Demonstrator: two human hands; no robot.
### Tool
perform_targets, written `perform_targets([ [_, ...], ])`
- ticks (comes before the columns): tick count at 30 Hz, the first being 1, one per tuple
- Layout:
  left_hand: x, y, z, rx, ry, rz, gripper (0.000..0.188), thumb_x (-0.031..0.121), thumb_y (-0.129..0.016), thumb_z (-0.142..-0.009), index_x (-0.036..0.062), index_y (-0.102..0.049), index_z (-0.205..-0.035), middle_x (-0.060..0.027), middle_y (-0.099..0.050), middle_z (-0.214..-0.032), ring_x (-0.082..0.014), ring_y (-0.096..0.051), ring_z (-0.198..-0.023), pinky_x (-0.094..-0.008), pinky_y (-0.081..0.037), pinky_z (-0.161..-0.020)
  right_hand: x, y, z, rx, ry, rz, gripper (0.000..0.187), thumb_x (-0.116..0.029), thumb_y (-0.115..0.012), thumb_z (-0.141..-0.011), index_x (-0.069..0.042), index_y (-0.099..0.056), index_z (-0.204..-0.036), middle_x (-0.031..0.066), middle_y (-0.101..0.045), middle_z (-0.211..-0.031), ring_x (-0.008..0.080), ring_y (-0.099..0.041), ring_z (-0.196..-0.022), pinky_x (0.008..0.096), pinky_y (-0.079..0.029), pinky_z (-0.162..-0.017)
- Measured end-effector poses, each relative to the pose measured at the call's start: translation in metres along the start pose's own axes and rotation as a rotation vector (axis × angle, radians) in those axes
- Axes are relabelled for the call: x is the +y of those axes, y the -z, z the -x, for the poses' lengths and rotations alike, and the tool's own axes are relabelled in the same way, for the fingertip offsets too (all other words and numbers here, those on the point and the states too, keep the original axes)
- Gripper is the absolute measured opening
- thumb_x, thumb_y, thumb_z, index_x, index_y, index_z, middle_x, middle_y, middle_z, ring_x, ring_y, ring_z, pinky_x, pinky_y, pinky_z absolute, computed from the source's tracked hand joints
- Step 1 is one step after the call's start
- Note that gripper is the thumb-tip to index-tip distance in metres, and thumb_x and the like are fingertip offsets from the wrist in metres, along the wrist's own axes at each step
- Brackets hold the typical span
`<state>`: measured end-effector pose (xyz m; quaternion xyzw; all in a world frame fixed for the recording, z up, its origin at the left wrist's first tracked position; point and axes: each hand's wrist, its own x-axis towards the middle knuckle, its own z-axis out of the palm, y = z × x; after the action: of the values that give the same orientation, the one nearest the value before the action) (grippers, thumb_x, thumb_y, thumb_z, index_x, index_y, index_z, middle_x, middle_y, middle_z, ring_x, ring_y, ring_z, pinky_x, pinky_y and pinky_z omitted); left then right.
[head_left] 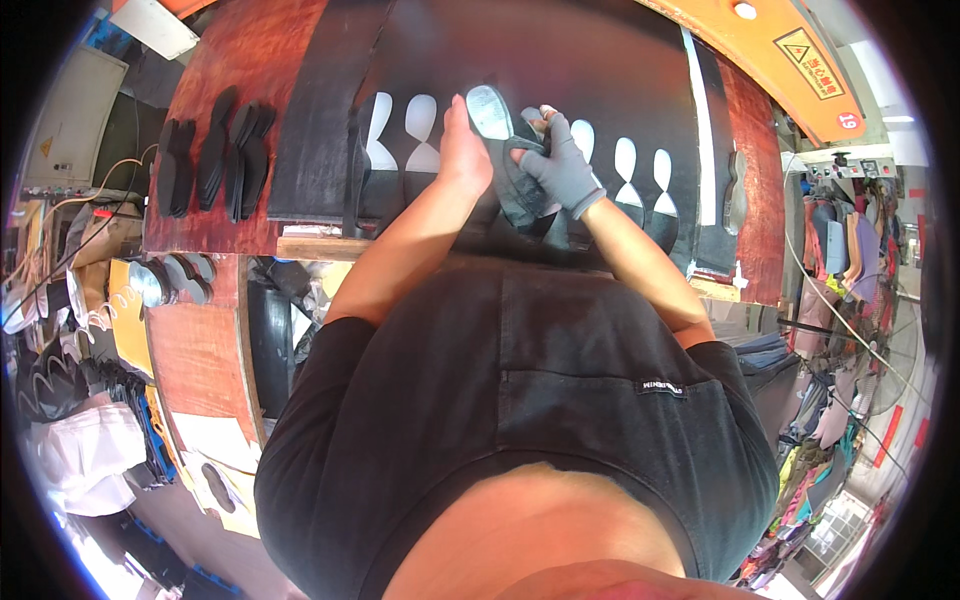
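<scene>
A black sheet lies over the red work board in front of me, with a row of sole-shaped cutouts showing white along its near part. In the middle of that row is a sole-shaped piece with a silvery front and a dark lower part. My right hand, in a grey glove with bare fingertips, is closed on dark sole-shaped pieces just below the silvery front. My bare left hand is beside it on the left, fingers stretched and side by side; whether it touches is unclear.
Stacks of black insoles stand on the red board at left. A sole-shaped item lies at right. An orange machine beam crosses the upper right. Silvery sole-shaped pieces rest on a lower-left wooden bench.
</scene>
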<state>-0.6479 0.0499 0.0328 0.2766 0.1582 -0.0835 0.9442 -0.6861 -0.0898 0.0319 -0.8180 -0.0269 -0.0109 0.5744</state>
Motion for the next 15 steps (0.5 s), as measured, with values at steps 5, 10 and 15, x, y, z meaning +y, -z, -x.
perform_targets([
  [5, 0.012, -0.019, 0.007, -0.141, 0.036, 0.061, 0.059, 0.059, -0.041, -0.090, 0.0144, -0.038, -0.127, -0.0065, -0.048, -0.126, -0.0224, -0.042, -0.121, -0.0410, -0.033, -0.101, -0.032, 0.014, -0.014, -0.170, 0.020, 0.331, 0.059, -0.030, -0.066, -0.078, 0.001, -0.046, -0.124, 0.0234, -0.057, -0.114, 0.0318, -0.054, -0.110, 0.0361, -0.044, -0.089],
  [10, 0.053, -0.012, -0.026, -0.142, -0.021, 0.096, 0.064, 0.061, -0.046, -0.086, 0.0154, -0.033, -0.130, -0.0140, -0.057, -0.109, -0.0318, -0.055, -0.098, -0.0505, -0.040, -0.090, -0.078, 0.042, -0.023, -0.192, 0.086, 0.923, 0.045, -0.030, -0.065, -0.079, -0.006, -0.053, -0.115, 0.0204, -0.064, -0.094, 0.0353, -0.062, -0.089, 0.0420, -0.049, -0.076],
  [15, 0.040, 0.007, -0.043, -0.119, -0.261, -0.520, 0.023, 0.022, -0.056, -0.091, 0.0037, -0.058, -0.105, -0.0099, -0.065, -0.087, -0.0179, -0.060, -0.080, -0.0275, -0.046, -0.073, -0.062, 0.034, -0.017, -0.195, 0.097, 1.040, 0.054, -0.032, -0.062, -0.081, -0.012, -0.042, -0.127, 0.0176, -0.060, -0.108, 0.0343, -0.059, -0.101, 0.0425, -0.048, -0.082],
])
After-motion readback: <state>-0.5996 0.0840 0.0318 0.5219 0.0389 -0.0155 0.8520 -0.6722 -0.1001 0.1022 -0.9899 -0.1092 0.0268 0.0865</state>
